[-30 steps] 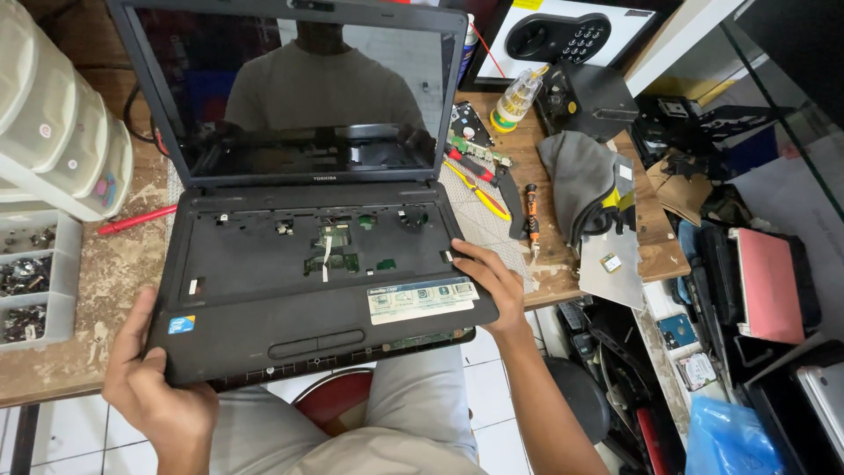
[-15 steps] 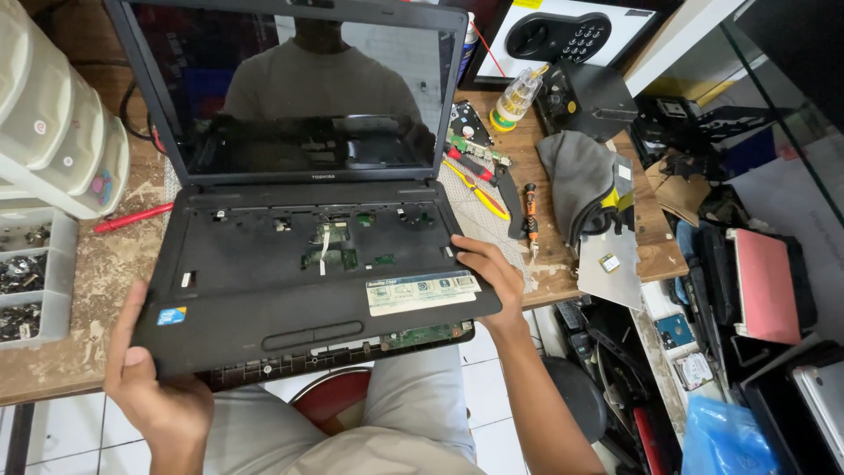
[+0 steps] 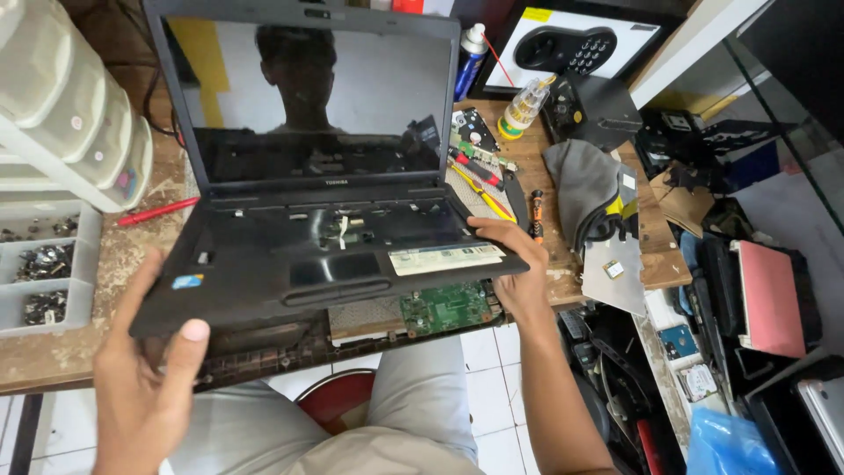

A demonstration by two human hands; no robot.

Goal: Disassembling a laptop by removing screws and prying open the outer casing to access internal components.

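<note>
An open black laptop (image 3: pixel 308 105) with its keyboard removed lies on the wooden workbench (image 3: pixel 53 352) and hangs over the front edge. Its black palmrest cover (image 3: pixel 290 264) is raised at the front, apart from the bottom case (image 3: pixel 281 356). In the gap a green circuit board (image 3: pixel 444 308) shows. My left hand (image 3: pixel 145 396) grips the cover's front left corner, thumb on top. My right hand (image 3: pixel 519 264) grips the cover's right edge near a white sticker.
Plastic drawer units (image 3: pixel 61 114) and a tray of screws (image 3: pixel 44 264) stand at the left, with a red pen (image 3: pixel 158 211) beside them. Screwdrivers (image 3: pixel 479 176), a spray can (image 3: pixel 470 57), a small bottle (image 3: pixel 523 105) and a grey cloth (image 3: pixel 585 185) lie right of the laptop. Parts clutter the floor at the right.
The palmrest cover has come up off the bottom case at the front, baring the green board. My left hand has shifted along the front left corner.
</note>
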